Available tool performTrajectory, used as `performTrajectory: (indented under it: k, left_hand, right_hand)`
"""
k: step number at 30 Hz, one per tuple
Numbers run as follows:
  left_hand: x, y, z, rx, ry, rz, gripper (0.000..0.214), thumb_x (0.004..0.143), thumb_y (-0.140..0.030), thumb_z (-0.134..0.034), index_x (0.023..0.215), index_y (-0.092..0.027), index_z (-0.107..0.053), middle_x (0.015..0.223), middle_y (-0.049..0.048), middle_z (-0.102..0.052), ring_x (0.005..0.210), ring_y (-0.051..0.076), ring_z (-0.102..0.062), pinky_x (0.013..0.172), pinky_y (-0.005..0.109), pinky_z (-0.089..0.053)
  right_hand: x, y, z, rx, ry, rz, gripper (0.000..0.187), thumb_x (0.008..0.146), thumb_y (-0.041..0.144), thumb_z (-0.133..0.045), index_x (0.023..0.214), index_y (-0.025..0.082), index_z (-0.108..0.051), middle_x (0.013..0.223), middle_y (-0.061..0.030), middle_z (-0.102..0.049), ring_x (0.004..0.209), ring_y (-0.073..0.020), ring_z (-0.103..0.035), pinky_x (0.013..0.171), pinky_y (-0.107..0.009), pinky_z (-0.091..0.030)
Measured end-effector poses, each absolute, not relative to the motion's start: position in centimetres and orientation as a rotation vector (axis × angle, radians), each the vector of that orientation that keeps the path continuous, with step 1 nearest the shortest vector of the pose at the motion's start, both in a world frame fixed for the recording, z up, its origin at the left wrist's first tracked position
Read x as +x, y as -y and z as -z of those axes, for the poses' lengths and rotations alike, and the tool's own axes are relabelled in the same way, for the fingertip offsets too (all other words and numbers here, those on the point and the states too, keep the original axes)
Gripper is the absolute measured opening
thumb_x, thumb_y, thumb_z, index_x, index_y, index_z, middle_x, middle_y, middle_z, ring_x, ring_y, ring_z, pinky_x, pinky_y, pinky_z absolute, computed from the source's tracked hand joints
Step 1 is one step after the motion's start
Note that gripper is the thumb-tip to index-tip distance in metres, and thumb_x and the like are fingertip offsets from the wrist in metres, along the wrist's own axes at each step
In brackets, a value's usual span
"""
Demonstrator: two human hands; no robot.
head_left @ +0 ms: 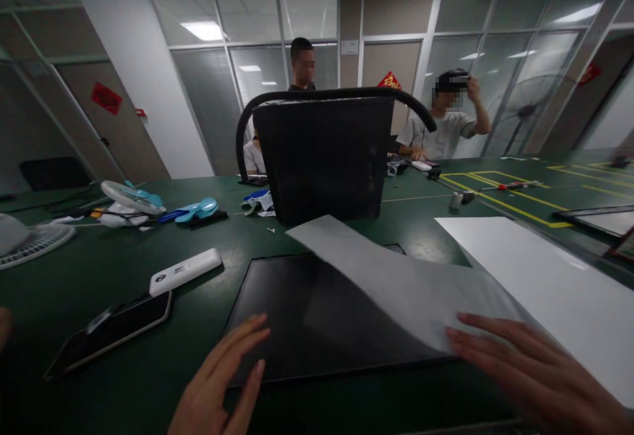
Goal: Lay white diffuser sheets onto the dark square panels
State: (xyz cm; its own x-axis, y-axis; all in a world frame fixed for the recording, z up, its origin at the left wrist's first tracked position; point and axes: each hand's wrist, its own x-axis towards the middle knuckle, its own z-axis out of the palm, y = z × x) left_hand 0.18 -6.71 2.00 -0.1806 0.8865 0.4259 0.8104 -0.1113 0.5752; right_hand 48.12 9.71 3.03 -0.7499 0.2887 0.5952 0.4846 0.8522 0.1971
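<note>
A flat black panel (277,316) with a thin dark rim lies on the green table in front of me. A pale translucent sheet (376,276) rests across its right half, with its far left corner lifted and curled. My left hand (222,375) is open at the panel's near left corner, fingers stretched forward and holding nothing. At the sheet's near right part, my right hand (529,362) has its fingers stretched out along the sheet's surface; it appears to touch the sheet, and its thumb is hidden.
Behind the panel stands a black box-like object (321,158) with a dark curved tube (341,94) over it. A large white board (555,290) lies at right. A phone (113,333), a white power bank (185,271) and fan parts (133,197) are at left. People sit opposite.
</note>
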Motion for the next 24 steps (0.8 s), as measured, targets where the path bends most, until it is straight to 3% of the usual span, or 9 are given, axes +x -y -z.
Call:
performTrajectory:
  k: [4, 7, 11, 13, 17, 20, 23, 24]
  left_hand:
    - [-1.9, 6.7, 0.4, 2.233, -2.449, -1.003, 0.062, 0.102, -0.039, -0.058, 0.162, -0.041, -0.045, 0.179, 0.0059, -0.035, 0.158, 0.039, -0.044, 0.118, 0.067, -0.051]
    - [-1.2, 7.0, 1.2, 2.102, -2.628, -0.973, 0.073, 0.104, -0.037, -0.055, 0.171, -0.039, -0.025, 0.185, 0.0107, -0.014, 0.166, 0.045, -0.024, 0.122, 0.077, -0.040]
    - [0.1, 7.4, 0.8, 1.907, -2.631, -1.220, 0.081, 0.105, -0.037, -0.051, 0.173, -0.031, -0.007, 0.183, 0.0173, -0.010, 0.168, 0.041, -0.017, 0.129, 0.075, -0.029]
    - [-0.2, 7.4, 0.8, 1.951, -2.618, -1.192, 0.076, 0.104, -0.040, -0.053, 0.172, -0.029, -0.020, 0.183, 0.0175, -0.016, 0.168, 0.041, -0.020, 0.128, 0.075, -0.030]
    - [-1.6, 6.9, 1.5, 2.081, -2.561, -0.819, 0.043, 0.098, -0.049, -0.060, 0.136, -0.033, -0.073, 0.162, 0.0115, -0.059, 0.153, 0.042, -0.049, 0.124, 0.073, -0.038]
    - [-1.8, 6.4, 1.6, 1.997, -2.516, -0.725, 0.041, 0.097, -0.054, -0.058, 0.122, -0.031, -0.082, 0.145, 0.0100, -0.074, 0.138, 0.038, -0.066, 0.119, 0.067, -0.048]
    - [-1.4, 6.2, 1.4, 1.973, -2.504, -0.796, 0.045, 0.096, -0.056, -0.058, 0.122, -0.030, -0.082, 0.144, 0.0102, -0.075, 0.136, 0.037, -0.068, 0.116, 0.065, -0.053]
    - [-1.3, 6.2, 1.4, 1.978, -2.499, -0.814, 0.044, 0.096, -0.056, -0.058, 0.122, -0.030, -0.082, 0.143, 0.0101, -0.075, 0.135, 0.037, -0.068, 0.116, 0.065, -0.053]
  right_hand:
    - [41.5, -9.5, -2.1, -0.498, 2.544, 0.470, 0.053, 0.096, 0.005, -0.047, 0.128, 0.036, -0.074, 0.138, 0.0056, -0.071, 0.119, -0.0171, -0.072, 0.095, -0.035, -0.066]
    - [39.4, -10.2, 0.0, -0.588, 2.537, 0.352, 0.054, 0.093, 0.003, -0.043, 0.121, 0.034, -0.077, 0.129, 0.0054, -0.075, 0.113, -0.0166, -0.074, 0.093, -0.035, -0.068]
    - [39.3, -10.5, 1.9, -0.671, 2.504, 0.289, 0.044, 0.097, 0.012, -0.048, 0.122, 0.033, -0.078, 0.132, 0.0019, -0.074, 0.115, -0.0196, -0.074, 0.095, -0.039, -0.068]
    - [39.5, -10.0, 2.0, -0.703, 2.508, 0.229, 0.044, 0.099, 0.016, -0.050, 0.128, 0.035, -0.076, 0.136, 0.0022, -0.072, 0.120, -0.0206, -0.073, 0.099, -0.041, -0.067]
    - [39.9, -8.5, 1.5, -0.726, 2.570, 0.246, 0.043, 0.104, 0.028, -0.055, 0.143, 0.039, -0.067, 0.149, 0.0029, -0.063, 0.131, -0.0217, -0.066, 0.105, -0.041, -0.063]
    - [42.4, -8.5, 1.7, -0.717, 2.581, 0.409, 0.050, 0.105, 0.038, -0.056, 0.155, 0.039, -0.056, 0.159, 0.0005, -0.054, 0.139, -0.0284, -0.060, 0.105, -0.050, -0.063]
    - [48.3, -9.9, 3.2, -0.895, 2.459, 0.444, 0.059, 0.105, 0.050, -0.055, 0.162, 0.037, -0.048, 0.163, -0.0054, -0.049, 0.140, -0.0376, -0.059, 0.107, -0.068, -0.058]
    - [50.7, -10.4, 3.7, -0.978, 2.388, 0.388, 0.057, 0.105, 0.054, -0.054, 0.160, 0.039, -0.050, 0.162, -0.0050, -0.051, 0.138, -0.0385, -0.060, 0.112, -0.074, -0.052]
